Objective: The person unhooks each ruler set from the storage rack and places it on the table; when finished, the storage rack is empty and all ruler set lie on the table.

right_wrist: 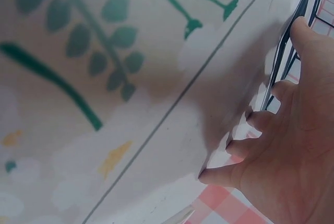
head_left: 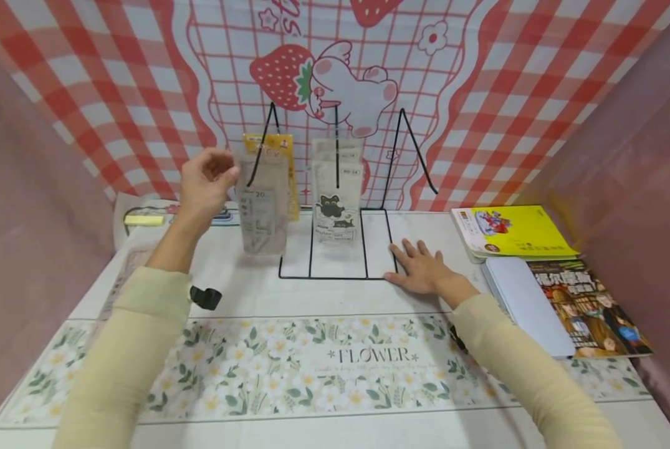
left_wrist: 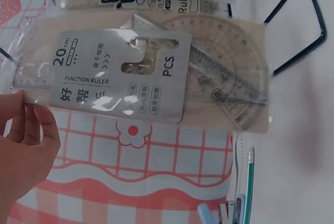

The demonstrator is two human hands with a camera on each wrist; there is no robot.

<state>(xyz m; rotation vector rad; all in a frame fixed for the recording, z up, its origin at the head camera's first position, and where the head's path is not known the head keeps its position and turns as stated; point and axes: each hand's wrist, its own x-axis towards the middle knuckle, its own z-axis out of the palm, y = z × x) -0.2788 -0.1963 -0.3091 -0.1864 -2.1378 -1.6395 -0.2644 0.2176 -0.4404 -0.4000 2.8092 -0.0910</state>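
Observation:
My left hand (head_left: pixel 207 184) pinches the edge of a clear ruler set pack (head_left: pixel 262 224) near its top. In the left wrist view the pack (left_wrist: pixel 120 72) shows a grey card marked 20 cm, with a protractor and a set square inside. It hangs at the left arm of a black wire display rack (head_left: pixel 335 278), in front of a yellow packet (head_left: pixel 291 181). Several ruler set packs with black cat prints (head_left: pixel 337 206) hang on the middle arm. My right hand (head_left: pixel 421 271) rests with spread fingers on the table, fingertips at the right side of the rack's base.
The rack's right arm (head_left: pixel 419 149) bears no packs. On the right lie a yellow book (head_left: pixel 528 231), a comic-style book (head_left: pixel 593 312) and a pale flat case (head_left: pixel 528 305). A green pencil (left_wrist: pixel 249 182) shows in the left wrist view. A checked cloth (head_left: pixel 144 93) hangs behind.

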